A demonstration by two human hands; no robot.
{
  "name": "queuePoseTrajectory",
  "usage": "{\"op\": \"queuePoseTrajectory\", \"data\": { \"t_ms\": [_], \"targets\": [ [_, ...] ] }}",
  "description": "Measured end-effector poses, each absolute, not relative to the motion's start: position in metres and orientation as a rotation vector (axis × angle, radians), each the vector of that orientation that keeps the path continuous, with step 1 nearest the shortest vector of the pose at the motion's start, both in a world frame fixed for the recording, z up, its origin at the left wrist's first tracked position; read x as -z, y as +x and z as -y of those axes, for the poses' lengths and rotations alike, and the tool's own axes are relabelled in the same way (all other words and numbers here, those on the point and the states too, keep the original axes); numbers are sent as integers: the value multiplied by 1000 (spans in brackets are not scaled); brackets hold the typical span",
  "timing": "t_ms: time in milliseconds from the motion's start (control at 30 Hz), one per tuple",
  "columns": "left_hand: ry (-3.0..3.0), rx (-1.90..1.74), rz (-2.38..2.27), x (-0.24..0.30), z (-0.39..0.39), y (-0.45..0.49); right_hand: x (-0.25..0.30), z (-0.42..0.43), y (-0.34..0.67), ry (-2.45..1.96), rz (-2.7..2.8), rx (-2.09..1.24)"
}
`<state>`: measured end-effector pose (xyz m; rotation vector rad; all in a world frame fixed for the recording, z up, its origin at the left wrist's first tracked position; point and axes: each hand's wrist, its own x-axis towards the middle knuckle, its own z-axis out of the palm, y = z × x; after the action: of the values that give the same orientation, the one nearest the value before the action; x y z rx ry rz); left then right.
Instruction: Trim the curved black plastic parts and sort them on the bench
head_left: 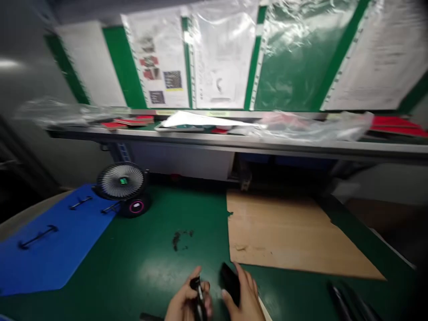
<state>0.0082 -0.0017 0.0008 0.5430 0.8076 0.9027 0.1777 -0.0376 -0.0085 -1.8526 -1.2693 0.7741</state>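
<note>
Near the bottom middle of the head view, my left hand (180, 304) is closed around a slim, glossy black part (199, 299) standing roughly upright in the fingers. Just to its right, my right hand (248, 298) grips a dark, flat-looking black piece (231, 282) between thumb and fingers. The two held parts are close together but apart. What kind of parts they are I cannot make out, since fingers cover them and they are blurred. A dark bar-like object (150, 317) shows at the bottom edge beside my left wrist.
A small round desk fan (122, 182) stands at the back left. On a blue mat (50, 263) lie black bar-shaped parts (38, 237). Brown cardboard (287, 236) covers the right of the green table (143, 254); blurred black parts (349, 303) lie front right. A shelf (187, 136) crosses above.
</note>
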Motion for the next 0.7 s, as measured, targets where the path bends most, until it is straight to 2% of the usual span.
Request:
{"op": "queuePoseTrajectory", "data": {
  "t_ms": [167, 267, 433, 567, 700],
  "targets": [
    [-67, -1006, -840, -28, 8, 38, 30, 62, 221, -2141, 1373, -616],
    [-65, -1114, -924, -45, 8, 53, 40, 83, 237, -2173, 1451, -503],
    [126, -1248, -936, -71, 10, 77, 30, 97, 243, -2089, 1419, -631],
    [185, -1169, -908, -89, 12, 84, -9, 110, 236, -1824, 1250, -857],
    [276, -1280, -974, -97, 17, 85, -38, 122, 214, -1432, 1290, -953]
  ]
}}
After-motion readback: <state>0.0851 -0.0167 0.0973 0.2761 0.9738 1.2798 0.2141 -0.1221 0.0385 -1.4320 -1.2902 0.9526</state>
